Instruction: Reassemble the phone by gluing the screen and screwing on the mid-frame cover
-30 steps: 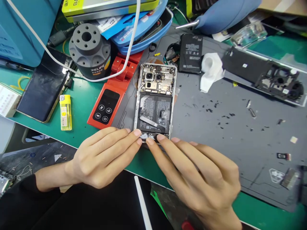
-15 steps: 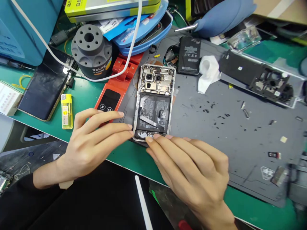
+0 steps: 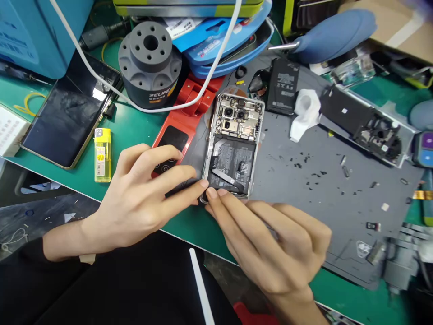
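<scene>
An opened smartphone (image 3: pixel 233 149) lies on the grey mat with its back off, showing the camera modules, black battery and a flex cable. My left hand (image 3: pixel 145 194) is beside its lower left side. The fingers are spread, and one fingertip touches the bottom left corner. My right hand (image 3: pixel 270 239) is at the bottom edge, thumb and index finger pressed together over that same corner. Whatever those fingertips hold, if anything, is hidden. Both hands cover part of the phone's lower end.
A red hinged device (image 3: pixel 176 131) sits left of the phone, below a grey round RELIFE holder (image 3: pixel 150 67) and a white cable (image 3: pixel 172 108). A loose battery (image 3: pixel 283 85), a removed back assembly (image 3: pixel 365 122) and small scraps lie rightward. A yellow lighter (image 3: pixel 102 155) is at left.
The view has shifted, so the phone appears farther right. My right fingertips have slid left along the phone's bottom edge to the corner, close to my left fingertip.
</scene>
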A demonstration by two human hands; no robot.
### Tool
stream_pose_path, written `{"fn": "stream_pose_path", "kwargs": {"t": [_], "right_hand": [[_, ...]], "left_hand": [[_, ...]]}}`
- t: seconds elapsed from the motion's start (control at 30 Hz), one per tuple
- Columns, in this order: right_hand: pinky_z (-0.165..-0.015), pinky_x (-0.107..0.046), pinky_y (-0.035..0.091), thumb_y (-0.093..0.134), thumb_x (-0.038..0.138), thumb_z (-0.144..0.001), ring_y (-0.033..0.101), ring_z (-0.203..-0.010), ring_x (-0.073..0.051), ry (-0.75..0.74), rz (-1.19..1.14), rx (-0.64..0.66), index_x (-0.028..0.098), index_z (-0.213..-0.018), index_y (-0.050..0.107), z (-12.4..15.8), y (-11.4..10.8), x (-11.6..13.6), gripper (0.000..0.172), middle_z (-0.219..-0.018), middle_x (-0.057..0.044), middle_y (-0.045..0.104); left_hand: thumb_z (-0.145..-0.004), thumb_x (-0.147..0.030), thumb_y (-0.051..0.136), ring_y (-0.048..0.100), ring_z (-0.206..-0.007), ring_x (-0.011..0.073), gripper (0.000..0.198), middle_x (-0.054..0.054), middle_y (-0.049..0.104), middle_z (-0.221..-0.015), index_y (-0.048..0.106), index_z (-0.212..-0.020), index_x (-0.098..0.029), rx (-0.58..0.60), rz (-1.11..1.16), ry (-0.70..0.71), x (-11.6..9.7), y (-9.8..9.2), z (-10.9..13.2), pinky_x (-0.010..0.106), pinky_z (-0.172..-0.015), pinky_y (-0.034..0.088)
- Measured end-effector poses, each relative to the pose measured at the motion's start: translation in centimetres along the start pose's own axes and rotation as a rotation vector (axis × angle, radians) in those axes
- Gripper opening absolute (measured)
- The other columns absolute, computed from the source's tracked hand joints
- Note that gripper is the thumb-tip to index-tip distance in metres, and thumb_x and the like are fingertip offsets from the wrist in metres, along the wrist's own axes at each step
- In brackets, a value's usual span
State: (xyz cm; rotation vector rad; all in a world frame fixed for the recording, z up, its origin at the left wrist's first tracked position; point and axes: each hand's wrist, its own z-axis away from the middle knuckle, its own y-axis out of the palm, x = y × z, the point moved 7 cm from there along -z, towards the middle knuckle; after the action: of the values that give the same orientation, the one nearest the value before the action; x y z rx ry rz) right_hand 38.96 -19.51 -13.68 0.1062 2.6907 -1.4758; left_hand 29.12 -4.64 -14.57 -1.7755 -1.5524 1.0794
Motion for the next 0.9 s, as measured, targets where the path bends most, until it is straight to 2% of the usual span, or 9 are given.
{"fn": "stream_pose_path", "kwargs": {"t": [0.1, 0.2, 0.27, 0.4, 0.5, 0.63, 0.7, 0.8, 0.9], "right_hand": [[-0.076, -0.039, 0.051, 0.092, 0.004, -0.089, 0.065, -0.092, -0.019, -0.046, 0.02, 0.007, 0.014, -0.117, 0.089, -0.1, -0.1, 0.4, 0.03, -0.107, -0.001, 0.089], [-0.072, -0.04, 0.047, 0.087, 0.002, -0.092, 0.063, -0.089, -0.019, -0.086, 0.014, 0.016, 0.012, -0.114, 0.089, -0.2, 0.0, 0.5, 0.025, -0.102, -0.002, 0.089], [-0.072, -0.04, 0.046, 0.084, 0.002, -0.094, 0.063, -0.086, -0.018, -0.081, 0.004, 0.01, 0.015, -0.111, 0.09, -0.2, 0.0, 0.4, 0.022, -0.102, -0.002, 0.089], [-0.076, -0.037, 0.047, 0.082, -0.002, -0.095, 0.065, -0.081, -0.015, -0.055, -0.003, 0.014, 0.022, -0.107, 0.09, -0.3, 0.1, 0.3, 0.028, -0.105, 0.001, 0.089], [-0.076, -0.036, 0.048, 0.083, 0.0, -0.097, 0.065, -0.08, -0.015, -0.066, 0.002, 0.04, 0.016, -0.115, 0.087, -0.4, 0.1, 0.4, 0.024, -0.103, -0.001, 0.089], [-0.08, -0.038, 0.047, 0.083, 0.0, -0.1, 0.07, -0.091, -0.017, -0.022, -0.035, 0.09, 0.009, -0.129, 0.082, 0.4, 0.0, -0.4, 0.031, -0.107, -0.005, 0.09], [-0.081, -0.04, 0.047, 0.087, 0.004, -0.097, 0.071, -0.094, -0.018, 0.018, -0.04, 0.067, 0.009, -0.129, 0.081, 1.0, -0.4, -1.0, 0.033, -0.109, -0.007, 0.089], [-0.079, -0.04, 0.046, 0.093, 0.007, -0.093, 0.067, -0.089, -0.019, 0.028, 0.019, 0.012, 0.013, -0.129, 0.082, 1.8, -0.9, -1.5, 0.039, -0.103, -0.005, 0.087], [-0.079, -0.039, 0.047, 0.089, 0.003, -0.095, 0.064, -0.089, -0.018, 0.02, 0.034, -0.004, 0.016, -0.128, 0.083, 2.0, -0.8, -1.4, 0.036, -0.1, -0.002, 0.087]], "left_hand": [[-0.113, -0.023, 0.075, 0.077, -0.129, 0.0236, 0.022, -0.009, 0.086, -0.128, 0.08, -0.132, -0.032, 0.002, -0.002, 0.004, 0.1, 0.0, 0.1, 0.043, -0.114, 0.06], [-0.111, -0.022, 0.077, 0.076, -0.131, 0.0245, 0.022, -0.007, 0.086, -0.128, 0.079, -0.132, -0.028, 0.003, 0.023, -0.01, 0.2, 0.1, 0.1, 0.043, -0.116, 0.058], [-0.112, -0.022, 0.077, 0.076, -0.132, 0.0244, 0.021, -0.007, 0.086, -0.128, 0.078, -0.132, -0.027, 0.009, 0.029, -0.018, 0.2, 0.2, 0.1, 0.042, -0.117, 0.057], [-0.115, -0.022, 0.071, 0.076, -0.132, 0.0222, 0.02, -0.008, 0.085, -0.13, 0.079, -0.132, -0.03, -0.001, 0.017, -0.018, 0.2, 0.3, 0.2, 0.041, -0.12, 0.057], [-0.114, -0.022, 0.07, 0.075, -0.134, 0.0226, 0.022, -0.008, 0.085, -0.131, 0.079, -0.133, -0.031, 0.009, 0.012, -0.014, 0.2, 0.3, 0.3, 0.042, -0.121, 0.058], [-0.115, -0.022, 0.067, 0.074, -0.137, 0.0225, 0.025, -0.009, 0.083, -0.132, 0.077, -0.135, -0.033, 0.042, -0.018, -0.01, 0.1, 0.4, 0.5, 0.042, -0.122, 0.057], [-0.112, -0.021, 0.071, 0.074, -0.135, 0.0239, 0.026, -0.009, 0.084, -0.133, 0.078, -0.135, -0.032, 0.021, -0.029, -0.001, 0.0, 0.2, 0.5, 0.043, -0.121, 0.057], [-0.108, -0.018, 0.077, 0.076, -0.131, 0.0247, 0.031, -0.006, 0.084, -0.137, 0.078, -0.138, -0.026, 0.003, -0.029, 0.059, -0.4, 0.0, 0.5, 0.044, -0.119, 0.059], [-0.112, -0.014, 0.069, 0.079, -0.128, 0.0204, 0.028, -0.004, 0.085, -0.137, 0.078, -0.137, -0.023, 0.029, -0.055, 0.161, -1.2, 0.1, 0.3, 0.039, -0.115, 0.062]]}}
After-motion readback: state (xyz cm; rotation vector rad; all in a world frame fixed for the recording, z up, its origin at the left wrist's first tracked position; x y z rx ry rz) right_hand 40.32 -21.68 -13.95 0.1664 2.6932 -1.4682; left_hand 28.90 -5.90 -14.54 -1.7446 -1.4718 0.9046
